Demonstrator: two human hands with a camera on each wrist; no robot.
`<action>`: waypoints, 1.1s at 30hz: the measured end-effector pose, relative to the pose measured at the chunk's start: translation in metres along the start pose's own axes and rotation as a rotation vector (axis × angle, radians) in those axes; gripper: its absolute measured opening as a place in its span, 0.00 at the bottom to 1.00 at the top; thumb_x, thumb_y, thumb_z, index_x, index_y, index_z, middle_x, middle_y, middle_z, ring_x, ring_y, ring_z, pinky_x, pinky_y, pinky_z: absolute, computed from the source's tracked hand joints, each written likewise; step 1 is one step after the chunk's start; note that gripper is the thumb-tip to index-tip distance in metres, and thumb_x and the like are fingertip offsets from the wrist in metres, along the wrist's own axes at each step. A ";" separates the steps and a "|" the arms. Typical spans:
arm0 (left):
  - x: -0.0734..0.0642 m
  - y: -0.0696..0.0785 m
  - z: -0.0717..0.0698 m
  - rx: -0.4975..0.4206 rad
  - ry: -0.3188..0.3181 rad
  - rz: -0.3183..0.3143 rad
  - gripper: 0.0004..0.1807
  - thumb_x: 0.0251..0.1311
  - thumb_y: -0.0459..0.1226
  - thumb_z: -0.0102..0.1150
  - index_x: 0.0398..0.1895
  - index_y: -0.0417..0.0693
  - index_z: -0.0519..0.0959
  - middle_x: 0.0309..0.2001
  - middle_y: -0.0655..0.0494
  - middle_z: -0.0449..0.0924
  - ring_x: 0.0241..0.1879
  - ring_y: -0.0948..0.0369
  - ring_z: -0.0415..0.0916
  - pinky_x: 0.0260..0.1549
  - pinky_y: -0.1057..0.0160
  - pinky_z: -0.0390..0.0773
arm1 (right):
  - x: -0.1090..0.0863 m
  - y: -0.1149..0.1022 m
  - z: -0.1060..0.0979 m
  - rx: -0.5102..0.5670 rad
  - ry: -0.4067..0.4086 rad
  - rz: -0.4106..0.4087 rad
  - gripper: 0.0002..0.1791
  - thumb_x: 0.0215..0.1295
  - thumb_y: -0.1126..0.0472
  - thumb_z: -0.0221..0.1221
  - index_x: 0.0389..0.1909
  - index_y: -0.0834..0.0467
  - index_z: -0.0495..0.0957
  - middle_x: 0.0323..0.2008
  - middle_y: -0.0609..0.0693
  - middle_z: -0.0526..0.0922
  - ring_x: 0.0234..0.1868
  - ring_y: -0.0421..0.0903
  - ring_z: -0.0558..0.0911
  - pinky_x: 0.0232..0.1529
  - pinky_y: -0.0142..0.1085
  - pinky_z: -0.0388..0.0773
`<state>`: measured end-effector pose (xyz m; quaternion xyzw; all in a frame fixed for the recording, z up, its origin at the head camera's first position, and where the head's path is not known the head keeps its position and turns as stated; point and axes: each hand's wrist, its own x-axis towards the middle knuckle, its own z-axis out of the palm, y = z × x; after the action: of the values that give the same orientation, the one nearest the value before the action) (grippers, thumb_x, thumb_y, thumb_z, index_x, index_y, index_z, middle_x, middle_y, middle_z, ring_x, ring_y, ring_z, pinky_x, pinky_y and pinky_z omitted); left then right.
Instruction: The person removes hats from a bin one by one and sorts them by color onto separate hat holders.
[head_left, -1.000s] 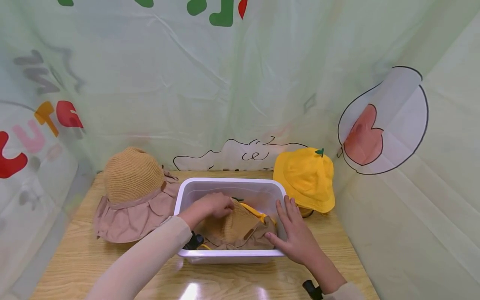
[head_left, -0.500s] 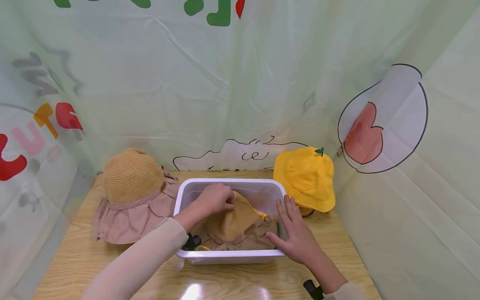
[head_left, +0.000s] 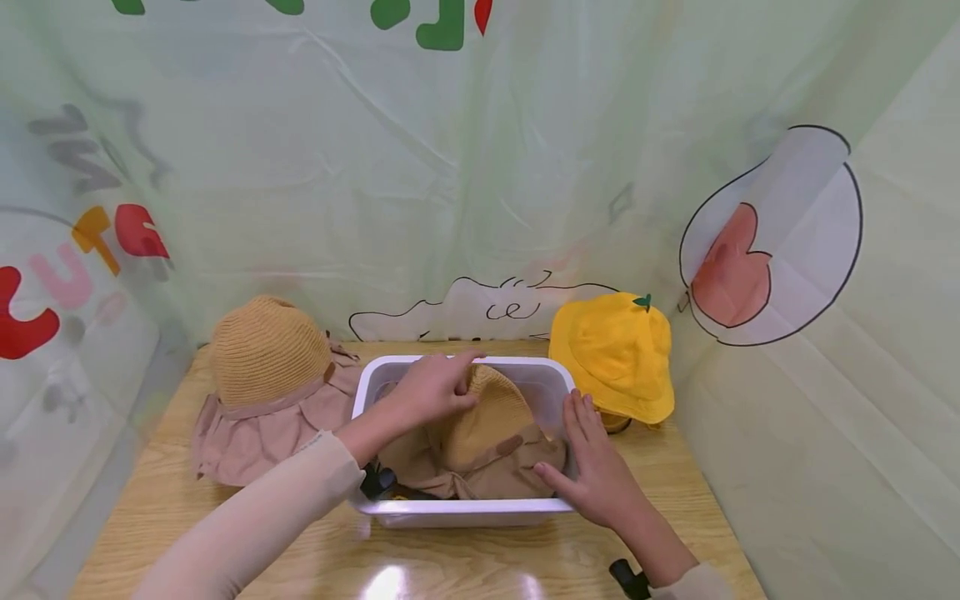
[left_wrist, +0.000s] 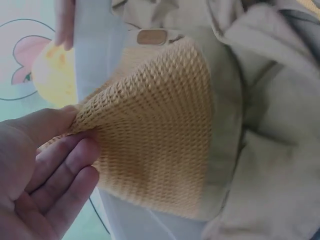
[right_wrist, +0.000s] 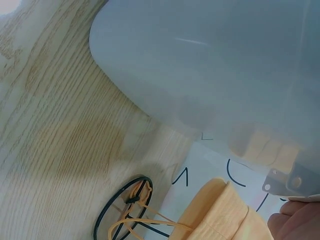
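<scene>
My left hand pinches the crown of a straw sun hat with a wide mauve-brown cloth brim. The hat sits tilted inside a white plastic bin, its crown drawn up into a point. In the left wrist view, thumb and fingers grip the woven straw, and a small brown tag shows at the hat band. My right hand rests on the bin's right rim, fingers straight. At the right wrist view's edge, curled-looking fingertips show beside the rim. Whatever lies under the hat is hidden.
A similar straw hat stands left of the bin. Behind it on the right, a yellow bucket hat with a green leaf sits on a black wire stand. Printed curtains enclose the wooden table.
My left hand has risen toward the back of the bin, pulling the straw hat's crown up. The yellow piece beside it is now covered. My right hand stays on the rim.
</scene>
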<state>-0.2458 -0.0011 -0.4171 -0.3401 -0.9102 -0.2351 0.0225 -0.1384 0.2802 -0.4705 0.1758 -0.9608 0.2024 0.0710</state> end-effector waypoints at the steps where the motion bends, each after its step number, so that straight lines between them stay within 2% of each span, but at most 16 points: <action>1: -0.001 0.001 -0.002 -0.002 0.010 -0.008 0.33 0.57 0.42 0.69 0.67 0.51 0.72 0.19 0.69 0.76 0.21 0.70 0.71 0.27 0.65 0.75 | 0.000 0.000 0.000 0.001 -0.003 0.004 0.57 0.63 0.37 0.60 0.78 0.67 0.43 0.79 0.64 0.41 0.79 0.63 0.41 0.77 0.41 0.33; 3: -0.003 0.004 -0.005 -0.023 0.034 -0.024 0.34 0.58 0.42 0.70 0.68 0.50 0.72 0.20 0.68 0.79 0.21 0.70 0.72 0.29 0.65 0.76 | -0.001 0.001 0.000 0.005 -0.007 0.010 0.57 0.64 0.37 0.60 0.78 0.67 0.42 0.79 0.63 0.41 0.79 0.61 0.40 0.77 0.40 0.32; 8: -0.009 0.007 -0.009 -0.126 0.067 -0.070 0.29 0.58 0.42 0.70 0.64 0.53 0.77 0.27 0.65 0.85 0.25 0.71 0.78 0.31 0.64 0.79 | 0.000 0.002 0.000 0.011 -0.024 0.022 0.57 0.64 0.37 0.60 0.78 0.66 0.41 0.80 0.62 0.40 0.80 0.59 0.39 0.78 0.47 0.37; 12: -0.016 0.007 -0.012 -0.260 0.085 -0.151 0.27 0.58 0.40 0.70 0.62 0.59 0.77 0.28 0.65 0.85 0.27 0.69 0.79 0.28 0.65 0.78 | -0.001 0.003 -0.001 0.023 -0.029 0.032 0.56 0.65 0.37 0.59 0.79 0.65 0.41 0.80 0.61 0.39 0.80 0.58 0.38 0.78 0.47 0.37; 15: -0.021 0.008 -0.014 -0.391 0.136 -0.203 0.26 0.56 0.36 0.70 0.59 0.59 0.77 0.28 0.62 0.85 0.28 0.67 0.80 0.27 0.65 0.79 | -0.001 0.003 -0.001 0.033 -0.021 0.026 0.55 0.65 0.38 0.59 0.79 0.65 0.42 0.80 0.61 0.39 0.80 0.57 0.37 0.78 0.45 0.36; 20: -0.025 0.008 -0.016 -0.581 0.188 -0.250 0.26 0.53 0.30 0.70 0.57 0.53 0.79 0.32 0.56 0.81 0.29 0.63 0.80 0.28 0.65 0.81 | -0.001 0.003 -0.001 0.044 -0.024 0.022 0.55 0.66 0.38 0.58 0.79 0.65 0.42 0.80 0.61 0.39 0.80 0.56 0.37 0.78 0.46 0.36; 23: -0.027 0.008 -0.015 -0.649 0.210 -0.272 0.25 0.52 0.29 0.70 0.55 0.53 0.80 0.33 0.54 0.78 0.27 0.61 0.79 0.27 0.64 0.81 | 0.000 0.003 -0.001 0.049 -0.023 0.023 0.55 0.65 0.39 0.59 0.79 0.64 0.42 0.80 0.61 0.40 0.80 0.57 0.37 0.77 0.51 0.40; 25: -0.029 0.008 -0.015 -0.662 0.228 -0.276 0.25 0.52 0.29 0.70 0.54 0.55 0.80 0.34 0.55 0.79 0.26 0.60 0.79 0.27 0.63 0.81 | 0.000 0.003 -0.001 0.053 -0.025 0.024 0.55 0.65 0.39 0.59 0.79 0.64 0.42 0.80 0.60 0.40 0.80 0.57 0.38 0.76 0.56 0.44; 28: -0.031 0.010 -0.016 -0.627 0.252 -0.277 0.24 0.53 0.30 0.69 0.53 0.57 0.80 0.35 0.57 0.80 0.26 0.61 0.80 0.27 0.63 0.81 | 0.000 0.003 0.000 0.055 -0.028 0.026 0.54 0.65 0.39 0.59 0.79 0.64 0.43 0.80 0.60 0.40 0.80 0.58 0.38 0.74 0.60 0.47; 31: -0.032 0.012 -0.017 -0.594 0.271 -0.293 0.23 0.52 0.30 0.68 0.51 0.57 0.80 0.34 0.59 0.82 0.28 0.62 0.81 0.29 0.63 0.82 | 0.000 0.003 0.000 0.054 -0.026 0.029 0.54 0.65 0.39 0.59 0.79 0.64 0.43 0.80 0.60 0.39 0.80 0.58 0.38 0.74 0.61 0.47; 33: -0.033 0.013 -0.018 -0.611 0.280 -0.323 0.22 0.51 0.31 0.69 0.51 0.54 0.79 0.34 0.60 0.83 0.30 0.62 0.82 0.31 0.62 0.82 | 0.000 0.004 0.000 0.056 -0.022 0.027 0.54 0.65 0.39 0.59 0.79 0.64 0.43 0.80 0.60 0.39 0.80 0.58 0.38 0.74 0.60 0.47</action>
<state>-0.2144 -0.0204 -0.4024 -0.1477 -0.8282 -0.5406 0.0068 -0.1399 0.2833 -0.4721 0.1668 -0.9578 0.2281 0.0527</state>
